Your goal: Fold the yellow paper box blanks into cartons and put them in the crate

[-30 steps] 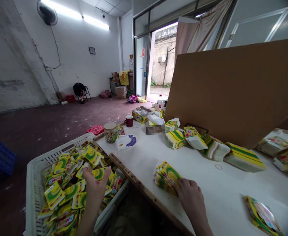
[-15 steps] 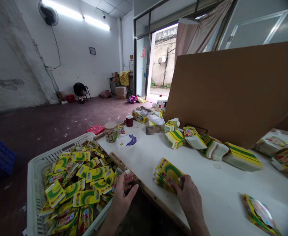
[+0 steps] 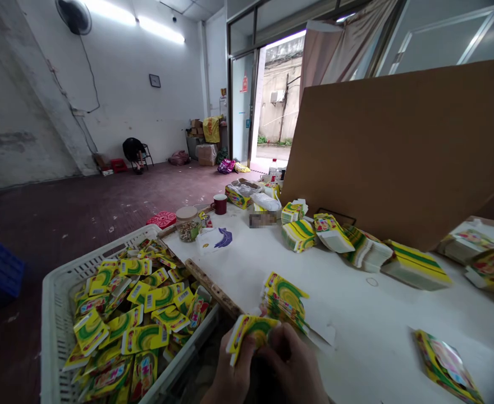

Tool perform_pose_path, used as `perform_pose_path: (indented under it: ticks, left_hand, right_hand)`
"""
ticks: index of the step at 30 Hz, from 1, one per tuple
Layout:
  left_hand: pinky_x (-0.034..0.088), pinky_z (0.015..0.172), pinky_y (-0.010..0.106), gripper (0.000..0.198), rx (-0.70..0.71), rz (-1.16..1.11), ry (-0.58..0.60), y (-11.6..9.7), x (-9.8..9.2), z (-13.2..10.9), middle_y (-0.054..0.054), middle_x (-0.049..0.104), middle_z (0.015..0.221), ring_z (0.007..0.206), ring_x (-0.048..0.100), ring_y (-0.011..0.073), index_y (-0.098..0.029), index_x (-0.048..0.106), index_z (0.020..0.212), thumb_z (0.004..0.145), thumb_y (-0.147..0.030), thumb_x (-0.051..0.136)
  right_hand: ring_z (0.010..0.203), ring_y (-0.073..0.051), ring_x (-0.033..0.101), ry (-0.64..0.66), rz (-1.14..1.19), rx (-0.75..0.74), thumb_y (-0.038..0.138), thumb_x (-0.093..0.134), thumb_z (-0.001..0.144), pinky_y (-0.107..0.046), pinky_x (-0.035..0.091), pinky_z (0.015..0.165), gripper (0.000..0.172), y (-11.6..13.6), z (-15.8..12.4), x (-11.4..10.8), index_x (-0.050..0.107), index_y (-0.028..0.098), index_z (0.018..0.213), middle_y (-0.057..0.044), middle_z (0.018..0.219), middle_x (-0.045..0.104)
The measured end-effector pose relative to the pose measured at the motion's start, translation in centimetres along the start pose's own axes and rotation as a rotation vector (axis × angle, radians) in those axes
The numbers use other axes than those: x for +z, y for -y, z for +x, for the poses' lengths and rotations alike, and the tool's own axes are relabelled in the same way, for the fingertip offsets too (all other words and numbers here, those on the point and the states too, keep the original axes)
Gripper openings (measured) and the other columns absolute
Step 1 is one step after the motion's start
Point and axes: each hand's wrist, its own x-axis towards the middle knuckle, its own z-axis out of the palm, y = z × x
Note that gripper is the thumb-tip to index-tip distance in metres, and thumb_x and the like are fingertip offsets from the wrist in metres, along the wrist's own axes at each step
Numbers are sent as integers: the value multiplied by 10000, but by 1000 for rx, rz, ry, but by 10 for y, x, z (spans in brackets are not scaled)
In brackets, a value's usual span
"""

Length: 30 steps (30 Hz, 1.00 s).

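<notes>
A yellow and green printed carton (image 3: 251, 331) is pinched in my left hand (image 3: 234, 365), over the table's front edge. My right hand (image 3: 291, 359) is closed at the carton's right end, its fingers pressed against it. Just behind the hands, a fanned pile of flat cartons (image 3: 287, 297) lies on the white table (image 3: 356, 325). To the left, a white plastic basket (image 3: 55, 336) holds several yellow cartons (image 3: 158, 297).
Stacks of flat cartons (image 3: 415, 266) line the back of the table before a large brown board (image 3: 390, 151). A jar (image 3: 188, 227), a dark red mug (image 3: 219, 205) and a tissue pack (image 3: 213, 240) stand at the far left. Another carton pack (image 3: 447, 365) lies at right.
My left hand has moved right from beside the basket and now grips a carton. My right hand has come off the fanned pile towards the table edge and meets it.
</notes>
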Motion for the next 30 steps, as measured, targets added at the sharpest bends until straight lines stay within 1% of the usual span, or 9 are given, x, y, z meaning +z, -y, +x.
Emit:
perform_pose_path:
  ticks: [3,6,9,13,16,18,22,26,30]
  left_hand:
    - [391,1080,431,590,53,71,-13,-1,-1,2,120,600,1310,1275,480,340,-206,661,1186,795,-637,567]
    - [385,1082,431,580,-8,-75,52,-8,0,4,124,612,1289,1236,518,325,-192,653,1190,817,-624,548]
    - [488,953,437,620,-105,-280,54,-10,3,3,125,673,1139,1068,621,309,-181,660,1112,789,-689,513]
    - [545,736,357,611,-145,-371,-43,-4,5,3,78,660,846,825,650,238,-197,615,865,773,-761,400]
    - [534,707,317,603,-109,-297,-151,0,3,2,66,628,792,803,631,224,-202,557,778,725,-793,451]
    - [523,797,316,630,-116,-231,-183,-2,1,1,93,653,936,945,625,249,-197,577,874,682,-794,527]
    - [507,847,324,703,-27,-157,-64,-13,0,2,96,677,1042,1000,623,270,-192,599,1041,579,-708,717]
    - [514,707,295,386,-36,-126,-27,-17,-1,10,26,697,736,720,643,201,-160,670,844,731,-527,707]
    - [510,829,333,328,-9,-118,49,-23,-12,16,57,730,868,878,662,239,-166,690,946,793,-455,672]
  right_hand:
    - [543,-138,414,12,84,-49,362,665,737,-248,356,522,298,-4,0,2,428,226,616,37,569,467]
    - [612,-144,455,107,413,-85,444,670,747,-249,405,556,326,-2,0,1,434,225,696,21,675,488]
    - [674,-149,465,212,644,-86,527,687,735,-263,418,606,384,3,-2,5,450,229,785,12,754,477]
    - [636,-136,419,407,706,-70,611,700,688,-249,364,567,470,5,-12,22,458,239,842,22,744,481]
    - [671,-148,449,321,608,-75,568,741,656,-257,384,607,477,3,-17,31,479,235,873,19,764,517]
    - [683,-154,480,215,518,-58,487,763,665,-259,396,632,441,1,-17,31,506,226,912,22,751,544]
    - [768,-195,583,181,533,-24,467,687,758,-292,454,693,394,-2,-12,19,539,211,1018,-27,835,643]
    - [647,-176,585,110,479,-13,503,644,790,-268,462,592,327,-9,-8,8,594,180,818,-21,706,640]
    - [615,-172,608,-3,148,-176,423,594,857,-250,486,565,256,-11,-4,-14,671,187,794,-18,669,663]
